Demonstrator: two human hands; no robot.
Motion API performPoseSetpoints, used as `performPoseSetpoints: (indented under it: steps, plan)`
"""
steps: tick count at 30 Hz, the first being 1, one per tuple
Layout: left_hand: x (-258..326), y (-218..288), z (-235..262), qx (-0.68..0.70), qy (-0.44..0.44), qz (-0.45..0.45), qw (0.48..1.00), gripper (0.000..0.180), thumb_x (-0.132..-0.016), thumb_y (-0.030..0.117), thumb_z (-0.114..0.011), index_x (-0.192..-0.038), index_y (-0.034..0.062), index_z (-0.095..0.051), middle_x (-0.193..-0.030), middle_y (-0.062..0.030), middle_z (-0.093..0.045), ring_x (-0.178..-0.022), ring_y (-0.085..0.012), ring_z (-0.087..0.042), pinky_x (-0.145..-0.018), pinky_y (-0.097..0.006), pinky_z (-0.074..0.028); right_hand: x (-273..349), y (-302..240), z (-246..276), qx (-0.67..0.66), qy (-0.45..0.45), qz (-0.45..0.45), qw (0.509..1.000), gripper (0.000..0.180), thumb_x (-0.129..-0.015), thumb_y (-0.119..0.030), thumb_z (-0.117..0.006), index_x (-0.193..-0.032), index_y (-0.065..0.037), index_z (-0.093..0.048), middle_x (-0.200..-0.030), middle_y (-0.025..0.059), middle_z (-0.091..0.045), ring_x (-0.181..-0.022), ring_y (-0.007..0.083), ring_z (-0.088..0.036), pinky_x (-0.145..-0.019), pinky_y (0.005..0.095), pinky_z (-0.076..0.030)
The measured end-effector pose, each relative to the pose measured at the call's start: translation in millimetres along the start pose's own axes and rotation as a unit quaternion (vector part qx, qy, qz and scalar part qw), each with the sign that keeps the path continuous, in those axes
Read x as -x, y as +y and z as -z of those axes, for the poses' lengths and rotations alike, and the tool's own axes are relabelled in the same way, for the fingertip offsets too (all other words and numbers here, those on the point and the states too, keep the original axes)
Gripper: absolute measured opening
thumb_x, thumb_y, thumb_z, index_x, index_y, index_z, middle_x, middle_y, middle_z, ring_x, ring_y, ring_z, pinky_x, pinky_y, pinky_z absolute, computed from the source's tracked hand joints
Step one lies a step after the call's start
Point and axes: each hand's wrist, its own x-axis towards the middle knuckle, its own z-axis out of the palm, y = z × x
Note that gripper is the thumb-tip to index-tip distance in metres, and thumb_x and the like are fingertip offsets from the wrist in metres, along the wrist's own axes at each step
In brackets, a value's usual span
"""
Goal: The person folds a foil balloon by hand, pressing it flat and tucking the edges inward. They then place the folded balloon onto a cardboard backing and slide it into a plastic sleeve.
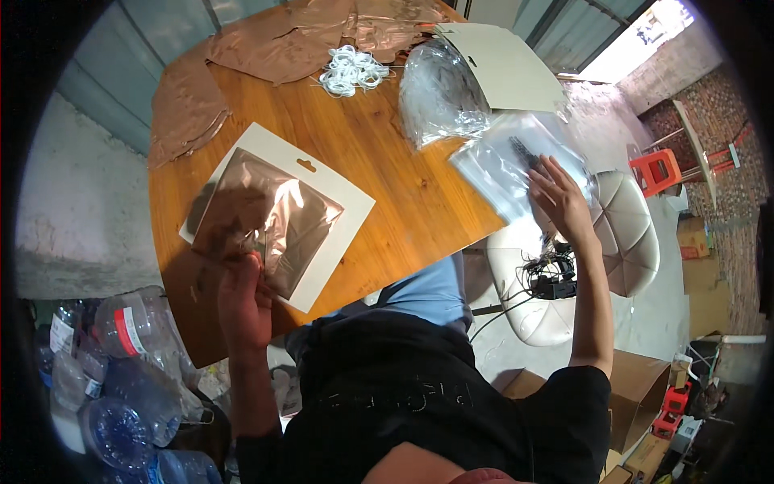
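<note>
A folded copper-coloured foil sheet (pixel 282 226) lies on a cream card (pixel 343 211) with a hang hole, at the table's left. My left hand (pixel 244 302) is at their near edge, thumb and fingers closed on the foil's lower edge; part of its grip is hidden. To the right, my right hand (pixel 562 202) reaches over a stack of clear plastic bags (pixel 496 165), its fingers stretched out and touching the top ones. A small black comb-like strip (pixel 524 149) shows just beyond those fingertips.
Copper foil pieces (pixel 274 48) cover the far edge, beside a white string bundle (pixel 352 71). A crinkled clear plastic bundle (pixel 439 93) and cream cards (pixel 508 64) lie far right. White padded chairs (pixel 625 234) stand at right, one carrying black cables (pixel 556 274). Plastic bottles (pixel 129 379) crowd the lower left.
</note>
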Motion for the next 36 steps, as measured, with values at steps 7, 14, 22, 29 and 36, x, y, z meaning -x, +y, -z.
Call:
performPoseSetpoints:
  steps: [7,14,22,29,36]
  plan:
    - [0,3,12,-0.008,-0.020,-0.009,1.000,0.016,-0.098,0.020,-0.064,-0.109,0.0087,-0.064,-0.092,0.0044,-0.065,-0.075,0.0003,-0.054,-0.063,-0.016,-0.042,1,-38,27,0.125,0.075,-0.005,0.989,0.024,-0.080,-0.004,-0.074,-0.105,-0.006,-0.072,-0.096,0.0085,-0.070,-0.084,0.0271,-0.067,-0.074,0.0359,-0.054]
    - [2,29,66,0.083,-0.065,-0.084,0.991,0.042,-0.100,0.024,-0.058,-0.138,0.0086,-0.050,-0.123,-0.0063,-0.064,-0.102,-0.0153,-0.064,-0.076,-0.028,-0.052,-11,-190,77,0.010,0.107,-0.055,0.993,0.028,-0.078,0.006,-0.071,-0.105,-0.002,-0.071,-0.096,0.0140,-0.069,-0.086,0.0299,-0.068,-0.077,0.0363,-0.054]
    - [24,38,45,-0.123,0.016,-0.046,0.991,0.020,-0.099,0.021,-0.060,-0.104,0.0027,-0.068,-0.088,0.0011,-0.065,-0.079,-0.0048,-0.058,-0.072,-0.022,-0.046,-97,-275,-43,-0.097,-0.060,0.004,0.993,0.014,-0.082,-0.016,-0.070,-0.093,-0.006,-0.070,-0.088,0.0133,-0.068,-0.076,0.0368,-0.067,-0.067,0.0449,-0.054]
    - [16,38,56,-0.141,0.015,0.015,0.990,0.024,-0.099,0.022,-0.061,-0.096,-0.0008,-0.068,-0.081,0.0016,-0.062,-0.078,-0.0043,-0.057,-0.071,-0.023,-0.045,-109,-287,-52,-0.094,-0.128,0.005,0.987,0.015,-0.085,-0.019,-0.067,-0.092,-0.007,-0.069,-0.088,0.0146,-0.069,-0.074,0.0378,-0.067,-0.067,0.0463,-0.055]
    - [6,52,60,-0.312,0.010,0.070,0.947,0.025,-0.097,0.024,-0.062,-0.091,0.0009,-0.068,-0.082,0.0018,-0.063,-0.075,-0.0038,-0.054,-0.069,-0.022,-0.044,-124,-261,-57,-0.180,-0.058,0.326,0.926,0.041,-0.081,-0.008,-0.073,-0.122,-0.004,-0.065,-0.132,0.0136,-0.061,-0.124,0.0339,-0.057,-0.103,0.0444,-0.048]
